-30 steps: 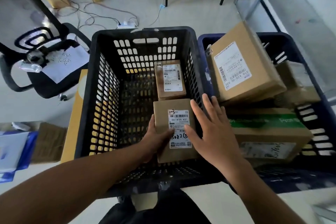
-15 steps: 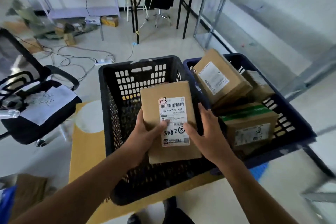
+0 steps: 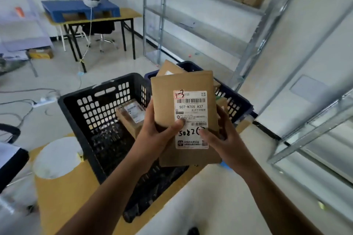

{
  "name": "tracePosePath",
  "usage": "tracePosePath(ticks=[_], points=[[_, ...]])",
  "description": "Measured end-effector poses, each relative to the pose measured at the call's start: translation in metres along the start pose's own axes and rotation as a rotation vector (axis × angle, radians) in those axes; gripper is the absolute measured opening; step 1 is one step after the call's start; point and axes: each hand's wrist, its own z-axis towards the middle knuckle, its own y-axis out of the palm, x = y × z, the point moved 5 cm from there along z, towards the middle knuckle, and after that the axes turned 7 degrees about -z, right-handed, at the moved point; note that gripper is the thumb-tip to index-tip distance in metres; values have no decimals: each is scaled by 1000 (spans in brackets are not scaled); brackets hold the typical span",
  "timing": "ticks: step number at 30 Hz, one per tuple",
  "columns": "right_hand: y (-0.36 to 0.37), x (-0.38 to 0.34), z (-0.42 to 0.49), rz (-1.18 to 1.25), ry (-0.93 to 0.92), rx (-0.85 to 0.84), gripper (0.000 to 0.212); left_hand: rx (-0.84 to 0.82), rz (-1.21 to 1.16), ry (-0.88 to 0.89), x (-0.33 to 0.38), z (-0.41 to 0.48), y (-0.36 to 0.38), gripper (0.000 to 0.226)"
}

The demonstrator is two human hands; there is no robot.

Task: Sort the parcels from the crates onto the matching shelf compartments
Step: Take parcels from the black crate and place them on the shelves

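A black crate [image 3: 95,108] holds one small parcel [image 3: 129,120]. Above it, the left hand [image 3: 152,137] and right hand [image 3: 225,141] grip a brown parcel [image 3: 181,84] marked 13, thumbs pressed on its label [image 3: 191,108], fingers curled round the edges. Metal shelves [image 3: 200,25] stand to the right.

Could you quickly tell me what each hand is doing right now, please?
Left hand: holding the parcel by its left edge.
Right hand: holding the same parcel by its right edge.
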Motion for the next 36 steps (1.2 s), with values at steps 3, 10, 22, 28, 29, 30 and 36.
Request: tracePosePath(ticks=[3,10,22,28,29,30,36], points=[[-47,6,-29,10,12,173,85,-120,36,-54,-3,10,49,94],[-159,58,-129,54,107,482,75,-313,294,11,-35,19,161,57],[-376,123,-333,89,213,834,80,-559,1269,425,-163,1,434,68],[-454,127,-411,65,214,984,75,-717,1251,537,-199,-22,556,69],[-464,128,-420,61,212,1007,76,-737,1253,563,-203,-23,573,69],[-475,129,-430,59,210,1030,76,-756,1252,583,-207,-24,590,69],[-541,136,-468,38,197,1179,78,-886,1198,666,-227,-16,685,68]])
